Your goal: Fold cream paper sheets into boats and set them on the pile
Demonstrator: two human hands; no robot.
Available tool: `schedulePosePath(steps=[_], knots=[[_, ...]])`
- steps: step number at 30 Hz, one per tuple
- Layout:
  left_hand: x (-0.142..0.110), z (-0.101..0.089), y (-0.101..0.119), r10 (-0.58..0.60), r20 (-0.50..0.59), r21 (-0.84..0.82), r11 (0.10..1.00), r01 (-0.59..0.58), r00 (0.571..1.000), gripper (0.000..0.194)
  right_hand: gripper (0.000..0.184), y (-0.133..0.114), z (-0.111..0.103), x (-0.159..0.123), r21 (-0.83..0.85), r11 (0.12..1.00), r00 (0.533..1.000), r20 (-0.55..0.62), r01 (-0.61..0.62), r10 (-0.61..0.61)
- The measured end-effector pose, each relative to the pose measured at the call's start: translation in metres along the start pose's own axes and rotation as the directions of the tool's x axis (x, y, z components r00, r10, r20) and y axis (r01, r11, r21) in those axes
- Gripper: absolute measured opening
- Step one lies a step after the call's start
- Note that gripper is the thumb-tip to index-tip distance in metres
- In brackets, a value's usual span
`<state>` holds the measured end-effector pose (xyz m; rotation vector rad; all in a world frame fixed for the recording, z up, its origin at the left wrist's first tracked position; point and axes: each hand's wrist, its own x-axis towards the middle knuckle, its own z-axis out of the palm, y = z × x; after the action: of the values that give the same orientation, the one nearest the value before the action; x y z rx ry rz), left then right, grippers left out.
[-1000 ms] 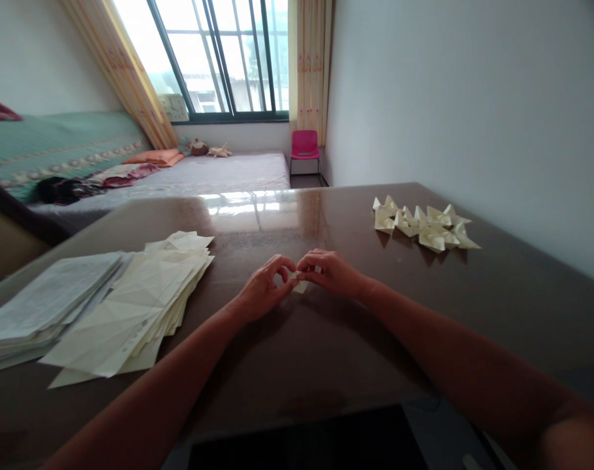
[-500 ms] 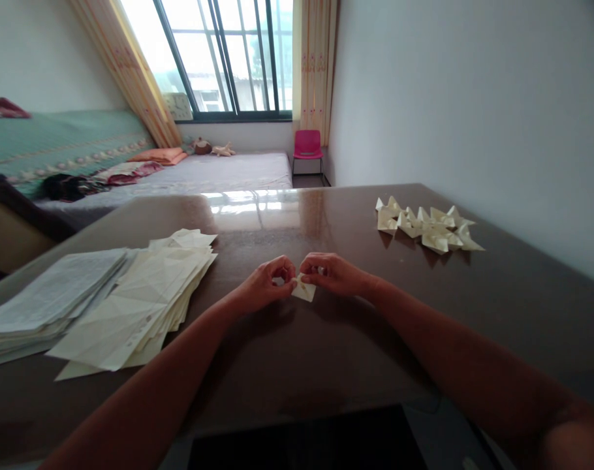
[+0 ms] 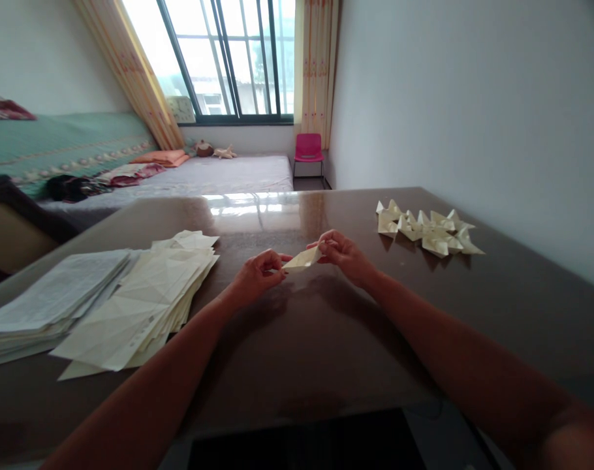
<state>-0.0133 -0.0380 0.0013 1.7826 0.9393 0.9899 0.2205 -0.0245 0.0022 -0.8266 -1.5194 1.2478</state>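
Observation:
Between my two hands a small folded piece of cream paper [image 3: 303,260] is stretched slantwise, just above the brown tabletop. My left hand [image 3: 260,275] pinches its lower left corner with thumb and fingers. At its upper right end my right hand [image 3: 343,256] grips the other corner, fingers closed round it. Some of the paper's folds are hidden by the fingertips. Off to the right stands a cluster of folded paper shapes [image 3: 424,228] with upright points.
A stack of creased cream sheets [image 3: 130,307] lies on the left of the glossy brown table [image 3: 297,352], beside a pile of printed paper [image 3: 57,287]. A white wall [image 3: 463,117] borders the right side. Beyond are a bed [image 3: 248,171] and a pink chair [image 3: 309,149].
My hands have moved slightly apart, the right one going up and to the right. The folded paper has been lifted and turned, and now shows as a longer slanted strip.

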Motion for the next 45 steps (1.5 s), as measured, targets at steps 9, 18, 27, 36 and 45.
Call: schedulePosePath(steps=[9, 18, 27, 36, 45], knots=[[-0.002, 0.013, -0.010, 0.066, -0.006, 0.029, 0.997, -0.066, 0.998, 0.032, 0.020, 0.006, 0.015, -0.003, -0.077, 0.980, 0.983, 0.042, 0.181, -0.179], [-0.002, 0.016, -0.001, 0.077, -0.133, 0.181, 0.982, -0.052, 0.988, 0.022, 0.018, -0.001, 0.021, -0.006, 0.045, 0.983, 0.979, 0.089, 0.178, -0.181], [-0.003, 0.015, 0.010, 0.071, -0.256, 0.200, 0.980, -0.019, 0.964, 0.029, 0.029, -0.003, 0.025, -0.006, 0.232, 0.971, 0.998, 0.026, 0.055, -0.062], [-0.006, 0.020, 0.011, 0.073, -0.322, 0.281, 0.959, 0.022, 0.944, 0.033, 0.045, 0.002, 0.017, -0.006, -0.076, 0.997, 0.994, 0.114, 0.016, -0.007], [-0.006, 0.015, 0.007, 0.031, -0.091, 0.213, 0.977, -0.011, 0.995, 0.029, 0.034, 0.009, 0.005, -0.004, -0.365, 0.928, 0.980, 0.200, 0.080, -0.006]])
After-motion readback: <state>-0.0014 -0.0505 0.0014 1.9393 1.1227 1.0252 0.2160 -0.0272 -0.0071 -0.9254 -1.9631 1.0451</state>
